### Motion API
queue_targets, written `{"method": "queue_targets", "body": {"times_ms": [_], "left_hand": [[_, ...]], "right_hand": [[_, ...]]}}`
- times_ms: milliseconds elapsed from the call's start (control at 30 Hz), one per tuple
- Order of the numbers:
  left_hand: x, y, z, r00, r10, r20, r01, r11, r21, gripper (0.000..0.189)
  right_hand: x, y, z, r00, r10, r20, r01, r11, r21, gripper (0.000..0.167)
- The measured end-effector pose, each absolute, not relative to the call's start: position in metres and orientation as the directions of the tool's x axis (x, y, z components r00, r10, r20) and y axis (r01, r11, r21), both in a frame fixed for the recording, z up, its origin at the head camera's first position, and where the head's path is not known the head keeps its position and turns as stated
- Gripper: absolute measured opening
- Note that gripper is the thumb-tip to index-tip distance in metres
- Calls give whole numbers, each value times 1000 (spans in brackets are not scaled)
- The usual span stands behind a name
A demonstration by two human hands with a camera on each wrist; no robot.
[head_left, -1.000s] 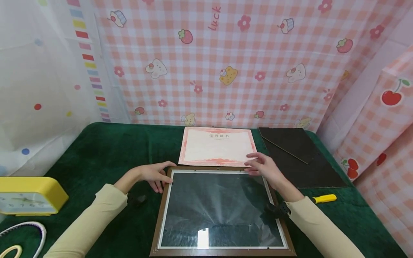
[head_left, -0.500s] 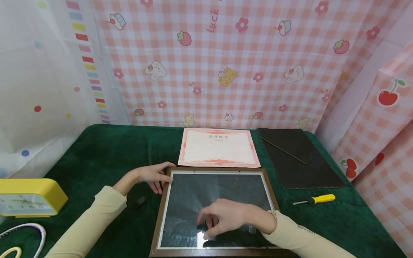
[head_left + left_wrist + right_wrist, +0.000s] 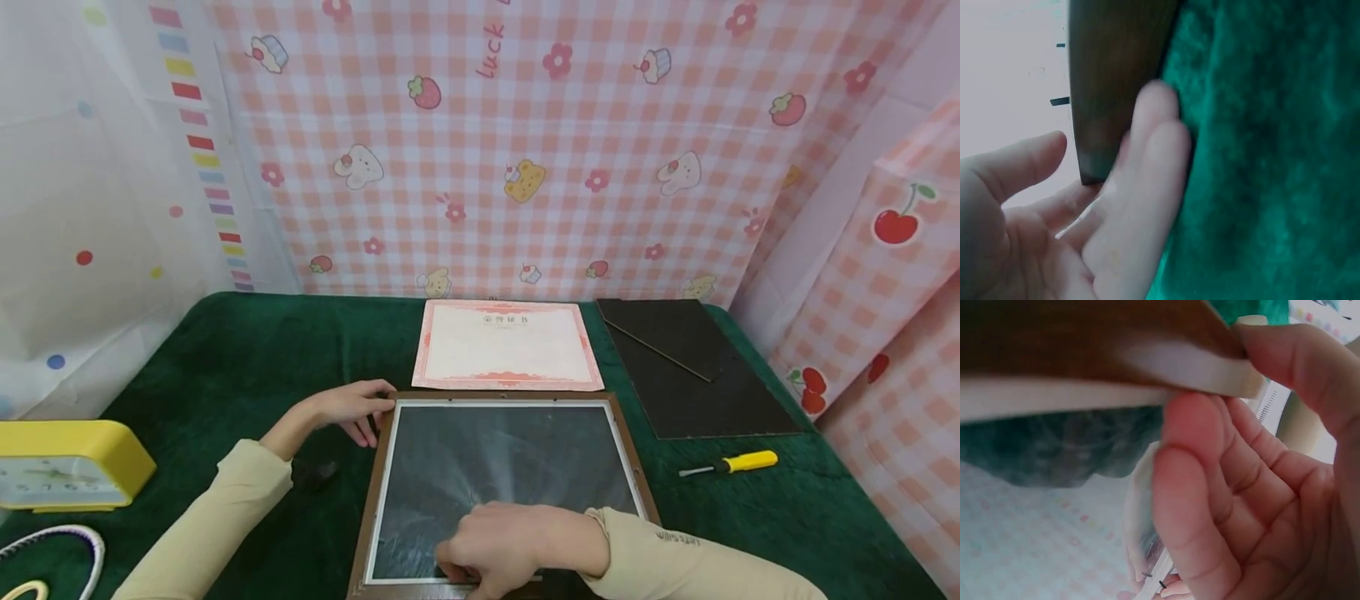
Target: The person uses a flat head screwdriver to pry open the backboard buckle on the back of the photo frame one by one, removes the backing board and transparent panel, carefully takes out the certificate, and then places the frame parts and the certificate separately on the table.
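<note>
A brown wooden picture frame [image 3: 378, 482] with a white inner border lies on the green cloth. A clear, shiny pane [image 3: 517, 450] fills it. My left hand [image 3: 351, 410] rests at the frame's far left corner. In the left wrist view its fingers lie fairly straight along the outer side of the wood [image 3: 1116, 75], and the thumb stands apart from it. My right hand [image 3: 517, 542] pinches the near edge of the frame. In the right wrist view the thumb is at the outer side of the wooden edge [image 3: 1079, 337], with curled fingertips against the inner side.
A pink-bordered certificate [image 3: 508, 346] lies just beyond the frame. To the right are a black backing board [image 3: 675, 400] with a thin rod [image 3: 660, 348] on it, and a yellow-handled screwdriver [image 3: 750, 462]. A yellow clock [image 3: 120, 458] and a white-and-purple hoop [image 3: 93, 546] stand left.
My right hand has moved from the frame's far right corner across the pane to the near edge and taken hold there. The left thumb has drawn back slightly from the corner.
</note>
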State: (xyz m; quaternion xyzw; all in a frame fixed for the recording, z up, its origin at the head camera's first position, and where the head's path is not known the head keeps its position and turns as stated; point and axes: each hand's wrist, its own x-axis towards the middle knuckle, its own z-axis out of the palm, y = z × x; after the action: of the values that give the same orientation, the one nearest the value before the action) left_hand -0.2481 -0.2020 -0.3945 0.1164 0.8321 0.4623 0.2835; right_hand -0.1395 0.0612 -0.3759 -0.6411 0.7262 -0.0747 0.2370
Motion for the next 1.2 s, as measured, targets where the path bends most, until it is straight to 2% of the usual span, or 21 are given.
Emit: {"method": "queue_targets", "body": {"times_ms": [200, 367, 500, 633, 933, 1200], "left_hand": [[-250, -205, -399, -837, 469, -281, -60, 434, 899, 31], [-251, -204, -408, -859, 445, -253, -209, 148, 967, 27], [-248, -192, -414, -867, 424, -263, -325, -80, 942, 22], [-246, -183, -415, -870, 406, -278, -383, -203, 901, 26], [-241, -181, -413, -870, 433, -235, -375, -272, 886, 26], [-240, -183, -416, -873, 435, -219, -348, -242, 906, 41]], "right_hand": [[-139, 64, -371, -38, -972, -230, -889, 138, -436, 12], [-139, 67, -365, -53, -979, -195, -870, 141, -472, 12], [-140, 67, -362, -72, -979, -188, -861, 156, -484, 12], [-140, 67, -360, -93, -973, -213, -845, 190, -499, 11], [-141, 68, -359, -91, -964, -248, -822, 214, -528, 10], [-140, 68, -361, -102, -961, -258, -809, 231, -540, 10]]}}
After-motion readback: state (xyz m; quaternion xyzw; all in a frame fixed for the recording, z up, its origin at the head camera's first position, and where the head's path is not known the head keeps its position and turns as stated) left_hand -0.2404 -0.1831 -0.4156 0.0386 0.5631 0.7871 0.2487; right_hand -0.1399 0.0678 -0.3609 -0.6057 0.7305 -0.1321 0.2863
